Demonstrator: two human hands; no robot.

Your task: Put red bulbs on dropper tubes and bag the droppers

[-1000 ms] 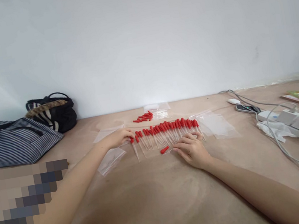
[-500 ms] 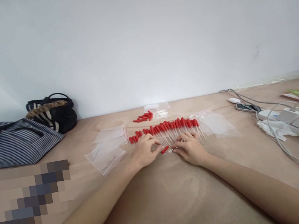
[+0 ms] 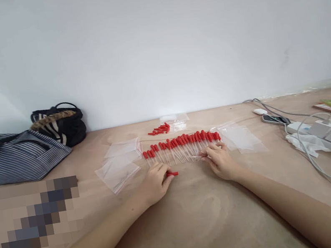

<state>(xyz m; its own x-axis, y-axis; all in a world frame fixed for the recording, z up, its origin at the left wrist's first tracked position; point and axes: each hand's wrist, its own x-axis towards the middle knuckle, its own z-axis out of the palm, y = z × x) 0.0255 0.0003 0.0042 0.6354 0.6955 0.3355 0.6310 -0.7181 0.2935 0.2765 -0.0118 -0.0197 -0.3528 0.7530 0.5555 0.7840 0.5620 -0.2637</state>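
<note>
The left hand (image 3: 155,183) pinched a small red rubber bulb (image 3: 174,173) jutting rightward past its fingertips; the right hand's grip (image 3: 221,160) was unclear.

No text, label, brand, number or sign is legible.

Saw smooth, faintly sheened wood in the worktop (image 3: 206,218), with swirling grain. Noted matt, rubbery-looking red bulbs (image 3: 184,139) on clear, slick tubes (image 3: 179,154); could not tell glass from plastic there. Found thin, glossy plastic film in the clear bags (image 3: 119,173), woven-looking cloth in the striped bag (image 3: 22,160), furry trim (image 3: 53,118) on the black bag (image 3: 76,129), hard, smooth plastic in the white power strip (image 3: 297,127), soft, papery tissue (image 3: 305,145), and a smooth, matt wall (image 3: 152,45).
</note>
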